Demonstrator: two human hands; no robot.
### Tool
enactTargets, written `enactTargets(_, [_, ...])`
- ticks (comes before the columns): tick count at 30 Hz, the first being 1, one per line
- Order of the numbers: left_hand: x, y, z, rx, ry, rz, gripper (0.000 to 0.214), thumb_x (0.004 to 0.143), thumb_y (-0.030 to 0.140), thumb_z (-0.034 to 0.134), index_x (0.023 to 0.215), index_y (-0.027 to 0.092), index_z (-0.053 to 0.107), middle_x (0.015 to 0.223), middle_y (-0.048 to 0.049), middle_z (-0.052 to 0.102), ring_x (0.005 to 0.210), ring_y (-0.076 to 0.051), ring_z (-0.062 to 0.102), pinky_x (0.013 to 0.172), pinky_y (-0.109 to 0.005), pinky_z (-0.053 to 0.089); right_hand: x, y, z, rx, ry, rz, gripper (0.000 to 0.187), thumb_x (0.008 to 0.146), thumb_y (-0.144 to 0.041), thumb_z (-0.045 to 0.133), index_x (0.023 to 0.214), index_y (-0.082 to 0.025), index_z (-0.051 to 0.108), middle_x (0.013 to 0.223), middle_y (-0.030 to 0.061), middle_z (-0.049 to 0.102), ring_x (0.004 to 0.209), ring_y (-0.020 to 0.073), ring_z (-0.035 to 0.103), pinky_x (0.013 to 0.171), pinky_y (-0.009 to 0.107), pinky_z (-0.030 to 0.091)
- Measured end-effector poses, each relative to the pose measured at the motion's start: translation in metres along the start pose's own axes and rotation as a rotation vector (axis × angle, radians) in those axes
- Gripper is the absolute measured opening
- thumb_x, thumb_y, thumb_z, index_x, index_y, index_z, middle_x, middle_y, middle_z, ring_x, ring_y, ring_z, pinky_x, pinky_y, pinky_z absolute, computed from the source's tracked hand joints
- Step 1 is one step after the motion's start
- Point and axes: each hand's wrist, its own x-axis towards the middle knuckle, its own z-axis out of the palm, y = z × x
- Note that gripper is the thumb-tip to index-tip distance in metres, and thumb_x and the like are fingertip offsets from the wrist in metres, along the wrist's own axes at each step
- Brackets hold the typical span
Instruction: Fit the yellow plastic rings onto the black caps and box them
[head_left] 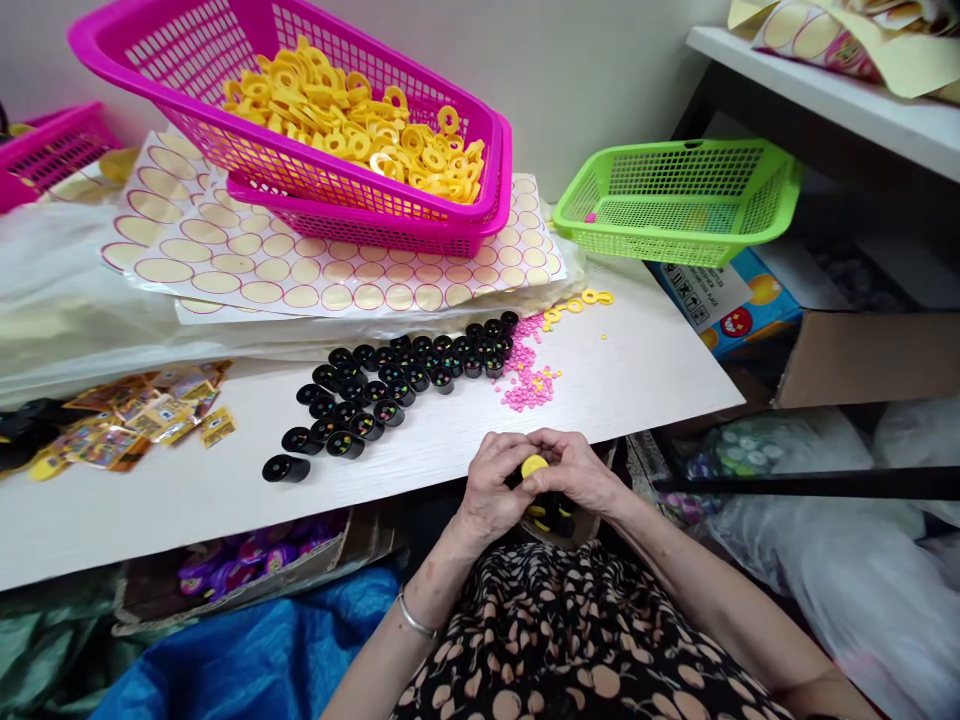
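My left hand point(491, 485) and my right hand point(577, 470) meet just below the table's front edge, fingers curled round a small black cylinder point(551, 508) with a yellow ring point(534, 465) on its top. Both hands press on this piece together. On the white table point(420, 470) above them lies a cluster of several black cylinders point(390, 385), and beside it a small heap of pink beads point(529, 380). A tilted pink basket point(300, 120) at the back holds many yellow rings point(352, 120).
Sheets of round stickers point(300, 265) lie under the pink basket. A green basket point(675, 200) stands at the right on a box. Small printed packets point(142, 415) lie at the left. A few loose yellow rings point(577, 303) sit near the beads. Bags and boxes crowd the floor.
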Motion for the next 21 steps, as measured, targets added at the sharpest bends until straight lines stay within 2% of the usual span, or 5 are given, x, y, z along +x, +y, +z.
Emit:
enactTargets(5, [-0.0026,0.0038,0.0034,0.029,-0.045,0.050,0.020,0.074,0.023,0.059,0.093,0.018,0.064,0.092,-0.0081,0.066,0.080,-0.018,0.053,0.070,-0.033,0.044,-0.0059,-0.0011,-0.0026,-0.034,-0.055,0.016,0.048,0.050,-0.023,0.079,0.095,-0.014,0.063,0.073,-0.0025,0.058,0.068,0.0123,0.051,0.063,0.024,0.040])
enactTargets(10, [0.0013,0.0027,0.0036,-0.009,-0.042,0.001,0.020,0.072,0.019,0.059,0.091,0.019,0.064,0.087,-0.0063,0.065,0.082,-0.018,0.054,0.072,-0.033,0.045,-0.0048,0.0030,0.0023,0.049,0.044,-0.001,0.036,0.055,-0.027,0.075,0.087,-0.013,0.065,0.076,-0.0006,0.061,0.070,0.0130,0.053,0.065,0.024,0.041])
enactTargets(12, [0.0031,0.0002,0.0015,-0.033,-0.039,-0.046,0.022,0.071,0.022,0.063,0.092,0.019,0.065,0.084,-0.0055,0.064,0.081,-0.018,0.053,0.072,-0.033,0.045,-0.0043,0.0053,0.0037,0.074,0.050,0.000,0.035,0.058,-0.027,0.073,0.090,-0.014,0.065,0.077,-0.0011,0.061,0.070,0.0126,0.052,0.065,0.024,0.041])
enactTargets(17, [0.0038,-0.0025,-0.0025,-0.085,-0.025,-0.138,0.029,0.067,0.032,0.069,0.093,0.020,0.066,0.084,-0.0047,0.063,0.081,-0.019,0.052,0.071,-0.034,0.044,-0.0059,0.0038,0.0023,0.163,-0.068,0.006,0.048,0.053,-0.022,0.078,0.099,-0.017,0.064,0.087,-0.0004,0.062,0.081,0.0143,0.053,0.072,0.025,0.041])
enactTargets(21, [0.0040,-0.0010,-0.0010,-0.077,-0.024,-0.140,0.030,0.067,0.034,0.069,0.094,0.021,0.066,0.084,-0.0051,0.064,0.081,-0.020,0.052,0.070,-0.035,0.044,-0.0061,0.0024,0.0012,0.164,-0.037,0.045,0.048,0.050,-0.022,0.079,0.094,-0.016,0.064,0.082,-0.0011,0.061,0.077,0.0138,0.053,0.069,0.024,0.041])
